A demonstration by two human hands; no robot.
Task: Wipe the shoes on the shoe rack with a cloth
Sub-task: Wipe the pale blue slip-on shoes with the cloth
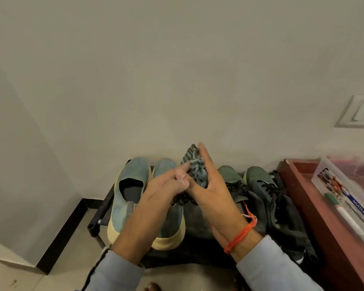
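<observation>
A plain off-white wall (177, 70) with one white socket plate (359, 112) at right backs a low black tubular shoe rack (97, 215) standing on pale floor tiles (6, 276) edged by a black skirting strip (59, 234). On the rack stand four shoes in two pairs: two blue-grey suede slip-on shoes with cream soles (124, 198) at left, side by side and touching, and two dark green lace-up shoes with black laces (259, 185) at right. Above the gap between the pairs, both hands hold one bunched grey-and-green striped cloth (194, 166): the left hand (166, 190) has its fingers curled, fingertips pinching the cloth's lower edge, while the right hand (212, 190), wearing one orange thread band (242, 234) at the wrist, has straight fingers lying against the cloth's right side, with its thumb toward the cloth's lower end. Both forearms wear light blue sleeves (271, 267). At right, one reddish-brown wooden table (307, 206) carries one clear plastic box with a printed label (340, 185), contents indistinct, and one white marker with a green cap (349, 219) lies along its near side.
</observation>
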